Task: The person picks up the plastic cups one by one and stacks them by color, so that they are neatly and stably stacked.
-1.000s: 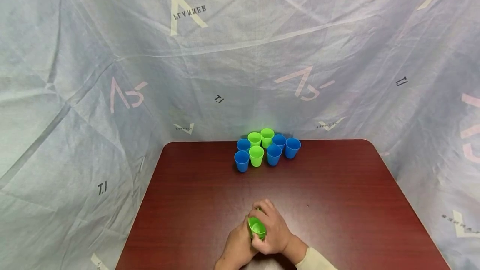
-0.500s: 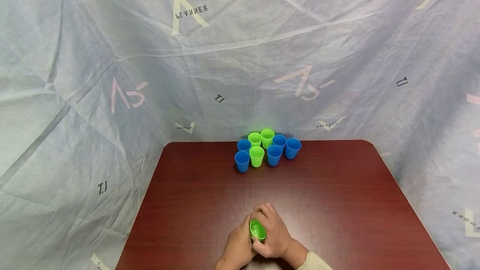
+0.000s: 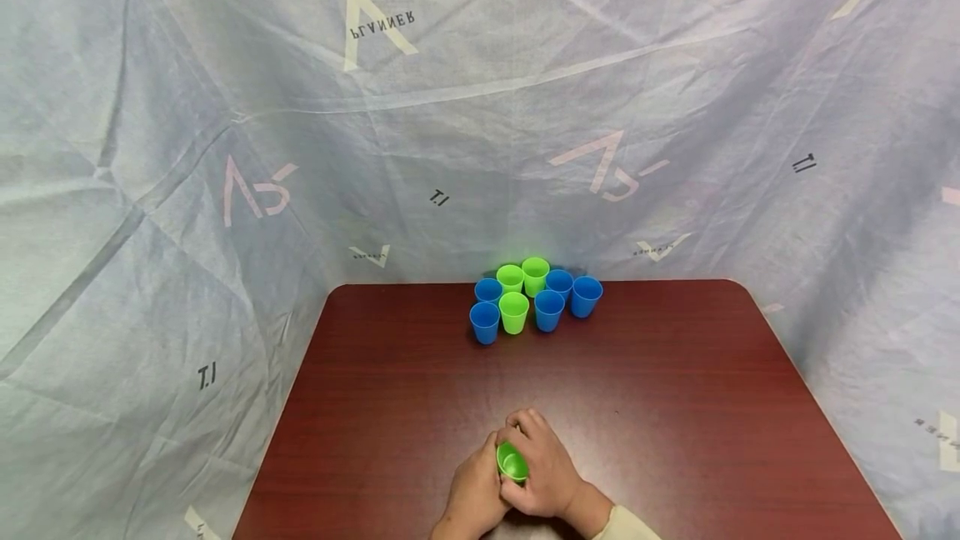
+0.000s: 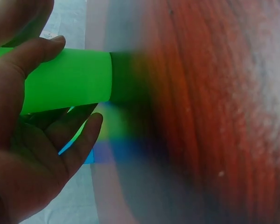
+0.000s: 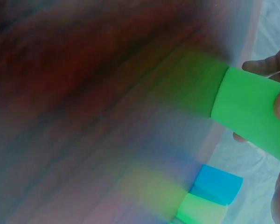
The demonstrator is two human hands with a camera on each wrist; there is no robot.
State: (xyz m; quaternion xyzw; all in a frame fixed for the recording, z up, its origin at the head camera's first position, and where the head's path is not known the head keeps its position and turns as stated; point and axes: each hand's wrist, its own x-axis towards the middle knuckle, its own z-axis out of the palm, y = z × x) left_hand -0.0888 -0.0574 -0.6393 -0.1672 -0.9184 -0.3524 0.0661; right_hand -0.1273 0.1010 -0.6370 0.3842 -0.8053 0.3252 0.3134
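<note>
- Near the person's edge of the dark red, wood-grained table (image 3: 675, 407), a bright green, tapered plastic cup (image 3: 513, 465) stands upright between both hands, its base meeting the tabletop in the wrist views.
- Compared with a second ago, the change is slight: hands and cup sit a touch closer to the person, and the hold looks the same.
- The left hand (image 3: 476, 486) grips the cup's side, thumb across from the fingers; in the left wrist view two fingertips reach past the wall, a little apart.
- The right hand (image 3: 546, 469) curls round the opposite side, fingers over the far rim and thumb at the near one.
- At the far edge, five blue, tapered plastic cups (image 3: 549, 317) and three matching green ones (image 3: 513, 319) have stayed put.
- As a judgement, so small a shift leaves the work at the same step: a two-handed hold, nothing released.
</note>
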